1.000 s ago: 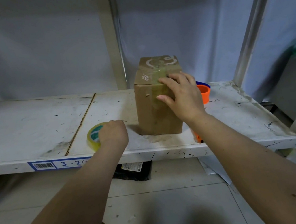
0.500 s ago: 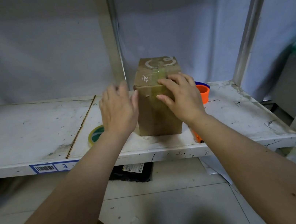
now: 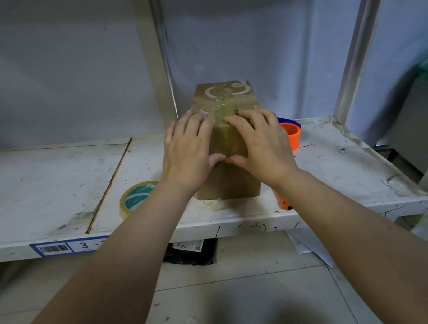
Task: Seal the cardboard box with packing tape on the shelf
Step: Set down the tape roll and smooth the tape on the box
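Observation:
A small brown cardboard box [image 3: 228, 143] stands upright on the white shelf [image 3: 44, 187], with clear tape across its top and down its front face. My left hand [image 3: 190, 151] lies flat against the box's front left, fingers over the top edge. My right hand [image 3: 260, 142] presses the front right the same way, and the two thumbs nearly meet on the front face. A roll of clear packing tape [image 3: 136, 197] with a green core lies flat on the shelf, left of the box and beside my left forearm.
An orange and blue tape dispenser [image 3: 290, 133] sits behind the box on the right. A small orange item [image 3: 284, 202] lies at the shelf's front edge under my right forearm. A shelf upright [image 3: 153, 54] rises behind the box. A dark package [image 3: 190, 252] lies on the floor below.
My left hand left the tape roll, rose to the right and now lies flat on the box's front. My right hand stayed on the box, shifting slightly.

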`<action>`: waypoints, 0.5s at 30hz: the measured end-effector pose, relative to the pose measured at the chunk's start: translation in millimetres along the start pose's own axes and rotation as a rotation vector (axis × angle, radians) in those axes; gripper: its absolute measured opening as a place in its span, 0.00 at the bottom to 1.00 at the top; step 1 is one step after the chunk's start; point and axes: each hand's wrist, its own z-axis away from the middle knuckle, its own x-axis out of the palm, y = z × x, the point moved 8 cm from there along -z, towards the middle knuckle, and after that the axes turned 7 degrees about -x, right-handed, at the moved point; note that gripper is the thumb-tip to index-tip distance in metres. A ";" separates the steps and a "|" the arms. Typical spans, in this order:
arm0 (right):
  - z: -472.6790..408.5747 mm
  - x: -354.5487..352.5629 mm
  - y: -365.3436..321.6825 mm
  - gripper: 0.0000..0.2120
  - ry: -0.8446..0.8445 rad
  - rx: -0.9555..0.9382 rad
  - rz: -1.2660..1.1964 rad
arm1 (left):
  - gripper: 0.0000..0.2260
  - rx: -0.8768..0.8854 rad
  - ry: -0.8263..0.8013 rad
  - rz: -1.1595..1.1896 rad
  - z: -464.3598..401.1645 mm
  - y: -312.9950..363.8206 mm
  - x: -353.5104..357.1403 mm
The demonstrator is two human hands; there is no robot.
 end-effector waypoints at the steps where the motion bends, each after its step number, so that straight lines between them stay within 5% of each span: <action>1: 0.2 0.6 -0.3 0.36 -0.030 0.003 0.019 | 0.37 0.000 -0.008 -0.011 0.3 1.4 -0.3; 4: 0.1 -0.8 -0.4 0.37 -0.064 0.009 0.042 | 0.41 -0.001 -0.017 -0.046 0.3 3.8 -0.9; 9: -5.2 -10.9 -0.6 0.22 0.039 0.056 -0.032 | 0.42 -0.003 -0.035 -0.037 1.5 3.5 0.6; 15: -5.7 -5.2 -1.5 0.20 0.086 0.058 -0.086 | 0.32 0.004 -0.014 0.133 -3.9 -4.6 -4.8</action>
